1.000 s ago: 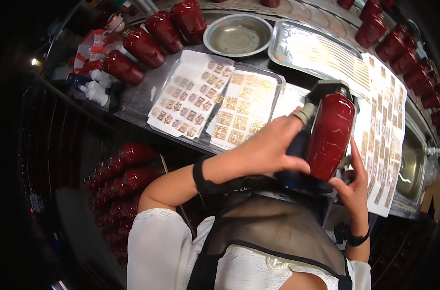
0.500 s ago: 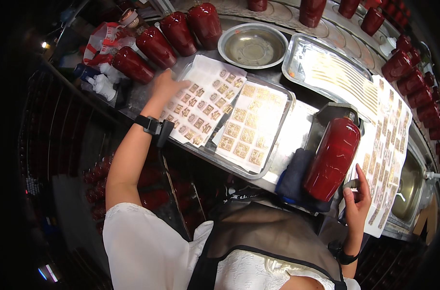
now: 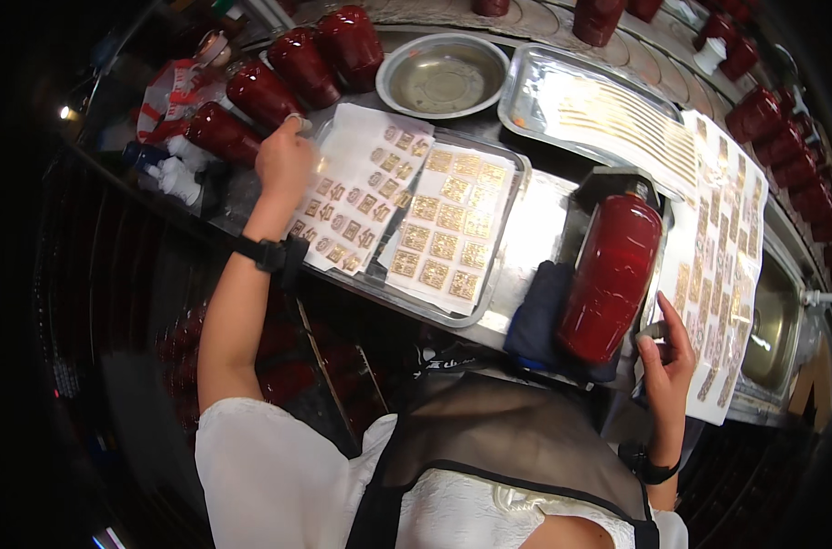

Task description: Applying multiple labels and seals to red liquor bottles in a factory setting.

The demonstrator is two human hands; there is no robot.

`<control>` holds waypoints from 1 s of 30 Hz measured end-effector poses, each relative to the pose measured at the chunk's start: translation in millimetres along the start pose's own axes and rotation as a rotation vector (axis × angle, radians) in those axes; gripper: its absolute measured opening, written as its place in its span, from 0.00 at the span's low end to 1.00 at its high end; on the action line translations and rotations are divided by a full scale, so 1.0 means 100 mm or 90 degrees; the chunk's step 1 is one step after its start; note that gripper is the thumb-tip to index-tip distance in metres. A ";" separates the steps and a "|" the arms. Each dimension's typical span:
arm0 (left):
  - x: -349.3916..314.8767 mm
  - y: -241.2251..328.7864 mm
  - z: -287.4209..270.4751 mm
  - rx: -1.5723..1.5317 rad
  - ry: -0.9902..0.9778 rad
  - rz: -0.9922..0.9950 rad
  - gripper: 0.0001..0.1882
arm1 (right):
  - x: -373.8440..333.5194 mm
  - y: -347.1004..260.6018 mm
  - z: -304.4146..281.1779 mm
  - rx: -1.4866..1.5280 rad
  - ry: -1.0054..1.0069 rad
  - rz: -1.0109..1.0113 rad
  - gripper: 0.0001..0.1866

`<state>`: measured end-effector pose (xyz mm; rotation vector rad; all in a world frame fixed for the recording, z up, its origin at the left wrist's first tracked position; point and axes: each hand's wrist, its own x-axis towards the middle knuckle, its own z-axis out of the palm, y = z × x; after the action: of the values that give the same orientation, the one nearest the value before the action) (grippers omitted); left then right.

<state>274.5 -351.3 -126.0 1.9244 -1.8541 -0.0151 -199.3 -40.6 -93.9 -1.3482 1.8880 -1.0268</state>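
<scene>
My left hand point(image 3: 286, 163) is over the far-left edge of a white sticker sheet point(image 3: 365, 188), close to the red bottles. Its fingers are curled in, somewhat blurred; a small pale spot shows at their tips, and I cannot make out what it is. My right hand point(image 3: 670, 361) is beside the lower end of a glossy dark-red bottle point(image 3: 610, 279), its fingers apart. A dark grey piece sits at one of these fingers. The bottle lies tilted in a dark stand point(image 3: 608, 181), with a dark blue cloth point(image 3: 541, 311) at its left.
Gold square stickers cover a second sheet point(image 3: 448, 229) in the metal tray point(image 3: 516, 197). Behind are a metal basin point(image 3: 443, 78) and another tray point(image 3: 521, 91) with gold strips. Several red bottles point(image 3: 306, 69) stand far left. A patterned sheet point(image 3: 722, 265) and a sink point(image 3: 772, 339) are at right.
My left hand has moved off the stickers to the far left, its fingers curling in. My right hand stays beside the bottle. The whole view has shifted slightly.
</scene>
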 end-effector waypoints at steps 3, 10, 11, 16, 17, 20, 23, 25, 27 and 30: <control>-0.18 0.42 -0.21 -0.141 -0.032 0.044 0.12 | 0.00 0.01 0.02 0.002 0.023 -0.017 0.30; -1.09 1.80 -0.83 -0.464 -0.335 0.351 0.18 | 0.06 -0.13 -0.02 0.013 0.030 0.034 0.27; -1.15 1.97 -0.89 -0.524 -0.371 0.387 0.19 | 0.09 -0.17 -0.02 0.057 0.049 0.010 0.25; -1.18 2.67 -0.63 -0.659 -0.374 0.453 0.17 | 0.24 -0.37 0.07 0.185 0.070 0.009 0.23; -1.15 2.77 -0.54 -0.669 -0.377 0.473 0.17 | 0.28 -0.41 0.10 0.183 0.074 0.009 0.23; -1.08 2.96 -0.28 -0.671 -0.381 0.429 0.14 | 0.41 -0.47 0.19 0.147 0.065 0.018 0.35; -1.04 3.04 -0.12 -0.657 -0.370 0.422 0.09 | 0.47 -0.48 0.28 0.020 0.085 -0.033 0.39; -1.02 3.05 -0.07 -0.593 -0.346 0.453 0.08 | 0.49 -0.45 0.31 0.026 0.052 0.037 0.42; -1.03 3.05 -0.02 -0.623 -0.325 0.466 0.08 | 0.49 -0.43 0.33 -0.025 0.076 -0.012 0.42; -1.05 3.03 0.07 -0.619 -0.308 0.433 0.08 | 0.48 -0.40 0.37 0.018 0.070 0.005 0.43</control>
<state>-22.4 -248.4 -63.8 0.6215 -2.1030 -1.0207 -164.9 -103.2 -80.7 -1.2910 1.9497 -1.1394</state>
